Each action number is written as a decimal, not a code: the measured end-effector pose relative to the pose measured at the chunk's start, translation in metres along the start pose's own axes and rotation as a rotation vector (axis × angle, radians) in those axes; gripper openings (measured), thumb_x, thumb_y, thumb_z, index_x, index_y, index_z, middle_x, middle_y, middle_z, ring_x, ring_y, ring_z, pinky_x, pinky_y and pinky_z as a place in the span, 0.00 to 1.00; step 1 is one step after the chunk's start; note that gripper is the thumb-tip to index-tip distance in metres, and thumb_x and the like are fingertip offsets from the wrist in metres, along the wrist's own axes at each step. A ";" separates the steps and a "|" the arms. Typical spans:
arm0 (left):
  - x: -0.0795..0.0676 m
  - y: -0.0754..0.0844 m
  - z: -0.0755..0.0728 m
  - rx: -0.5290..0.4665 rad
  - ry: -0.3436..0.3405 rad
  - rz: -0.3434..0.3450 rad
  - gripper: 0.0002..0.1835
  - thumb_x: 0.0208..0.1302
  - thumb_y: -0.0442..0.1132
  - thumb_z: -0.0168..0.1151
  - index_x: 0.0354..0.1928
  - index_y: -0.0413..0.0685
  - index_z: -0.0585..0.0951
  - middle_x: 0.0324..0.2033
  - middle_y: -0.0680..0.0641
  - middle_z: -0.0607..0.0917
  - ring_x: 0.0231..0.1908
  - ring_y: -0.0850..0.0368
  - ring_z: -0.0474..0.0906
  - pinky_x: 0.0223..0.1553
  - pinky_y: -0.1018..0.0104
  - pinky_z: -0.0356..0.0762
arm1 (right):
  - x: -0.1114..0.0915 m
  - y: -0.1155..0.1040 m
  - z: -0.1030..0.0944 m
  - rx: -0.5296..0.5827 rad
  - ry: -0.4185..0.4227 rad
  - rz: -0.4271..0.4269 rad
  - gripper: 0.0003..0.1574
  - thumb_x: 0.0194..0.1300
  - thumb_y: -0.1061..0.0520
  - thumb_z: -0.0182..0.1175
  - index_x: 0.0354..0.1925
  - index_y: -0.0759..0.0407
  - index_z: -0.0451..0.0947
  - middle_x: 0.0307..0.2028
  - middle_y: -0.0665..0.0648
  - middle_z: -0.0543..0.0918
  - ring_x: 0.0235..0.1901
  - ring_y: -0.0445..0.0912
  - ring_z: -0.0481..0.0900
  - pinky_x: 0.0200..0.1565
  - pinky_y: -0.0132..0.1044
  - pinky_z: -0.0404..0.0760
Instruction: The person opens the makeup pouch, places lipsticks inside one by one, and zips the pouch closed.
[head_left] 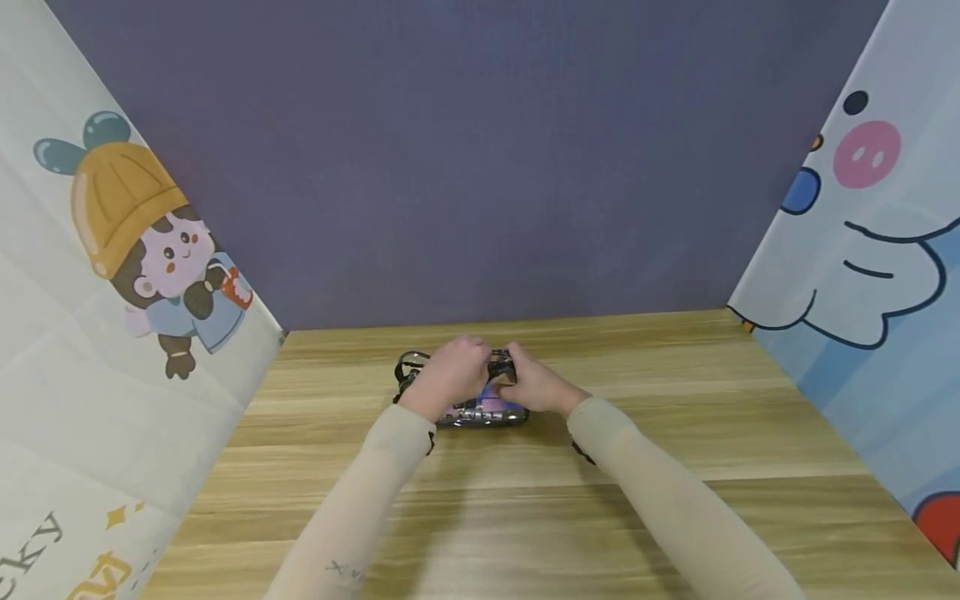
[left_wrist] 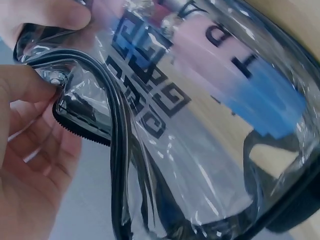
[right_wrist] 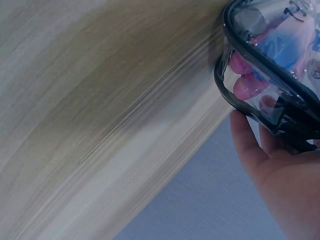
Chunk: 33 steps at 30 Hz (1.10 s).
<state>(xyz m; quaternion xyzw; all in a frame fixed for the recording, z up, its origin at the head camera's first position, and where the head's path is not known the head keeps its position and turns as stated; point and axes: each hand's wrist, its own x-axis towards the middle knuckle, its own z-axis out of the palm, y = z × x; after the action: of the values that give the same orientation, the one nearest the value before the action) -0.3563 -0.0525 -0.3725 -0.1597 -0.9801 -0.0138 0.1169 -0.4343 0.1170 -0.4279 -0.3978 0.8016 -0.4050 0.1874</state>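
A clear plastic zip pouch (head_left: 486, 415) with black piping and dark lettering sits on the table, between both hands. My left hand (head_left: 453, 375) grips its upper edge near the zipper; in the left wrist view, fingers (left_wrist: 35, 145) pinch the plastic by the black zipper tape (left_wrist: 82, 125). The right hand (head_left: 542, 383) holds the opposite top corner, and its thumb is hidden in the right wrist view. Through the plastic show a pink-and-blue item (left_wrist: 245, 75) and rounded pink pieces (right_wrist: 250, 86). Whether the zipper is fully closed cannot be made out.
The wood-grain table (head_left: 495, 508) runs up to a dark blue-grey panel (head_left: 480, 167) at the back. Cartoon-printed sheets hang on the left (head_left: 45, 275) and right (head_left: 915, 275). A black loop (head_left: 408, 362) sticks out at the pouch's left end.
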 end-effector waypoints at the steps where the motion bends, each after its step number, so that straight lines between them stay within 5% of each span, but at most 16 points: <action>1: 0.001 0.000 0.000 -0.023 -0.002 -0.034 0.03 0.62 0.30 0.62 0.33 0.44 0.83 0.30 0.51 0.79 0.33 0.56 0.77 0.38 0.63 0.83 | 0.001 0.000 0.000 0.000 0.000 -0.001 0.25 0.68 0.65 0.61 0.55 0.57 0.59 0.60 0.62 0.74 0.56 0.49 0.78 0.57 0.43 0.78; 7: 0.002 -0.004 0.000 -0.163 -0.013 -0.182 0.08 0.59 0.33 0.61 0.24 0.49 0.75 0.25 0.52 0.76 0.26 0.57 0.72 0.29 0.64 0.76 | 0.001 -0.002 -0.001 0.011 -0.011 -0.002 0.25 0.67 0.65 0.61 0.55 0.58 0.59 0.58 0.61 0.75 0.53 0.47 0.78 0.54 0.41 0.80; 14: 0.002 -0.007 -0.003 -0.277 -0.050 -0.217 0.09 0.57 0.31 0.60 0.22 0.49 0.73 0.25 0.51 0.76 0.23 0.58 0.70 0.27 0.64 0.73 | 0.001 -0.002 -0.001 0.017 -0.008 0.003 0.25 0.67 0.65 0.62 0.54 0.58 0.59 0.57 0.60 0.75 0.49 0.46 0.78 0.51 0.39 0.81; 20: -0.002 -0.011 -0.005 -0.282 -0.094 -0.256 0.13 0.59 0.33 0.56 0.19 0.49 0.67 0.21 0.49 0.71 0.19 0.58 0.63 0.23 0.63 0.68 | 0.000 -0.002 0.000 -0.032 0.022 0.016 0.26 0.65 0.64 0.63 0.54 0.58 0.60 0.55 0.60 0.75 0.49 0.47 0.77 0.54 0.42 0.79; 27: -0.004 -0.017 -0.007 -0.285 -0.139 -0.300 0.11 0.67 0.37 0.53 0.25 0.49 0.76 0.25 0.49 0.79 0.26 0.53 0.74 0.30 0.59 0.76 | -0.002 -0.004 0.001 -0.099 0.059 0.040 0.26 0.62 0.63 0.65 0.52 0.57 0.61 0.53 0.60 0.74 0.48 0.49 0.76 0.55 0.45 0.78; 33: -0.009 -0.020 -0.011 -0.339 -0.124 -0.312 0.13 0.73 0.38 0.48 0.27 0.49 0.76 0.27 0.48 0.78 0.26 0.53 0.74 0.30 0.58 0.76 | -0.002 -0.006 0.000 -0.087 0.063 0.056 0.27 0.61 0.63 0.66 0.52 0.57 0.62 0.53 0.60 0.74 0.49 0.50 0.76 0.56 0.46 0.78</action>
<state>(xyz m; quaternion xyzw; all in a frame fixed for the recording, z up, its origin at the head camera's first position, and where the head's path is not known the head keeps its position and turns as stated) -0.3517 -0.0751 -0.3634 -0.0243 -0.9819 -0.1862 0.0243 -0.4301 0.1170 -0.4231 -0.3700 0.8348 -0.3767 0.1557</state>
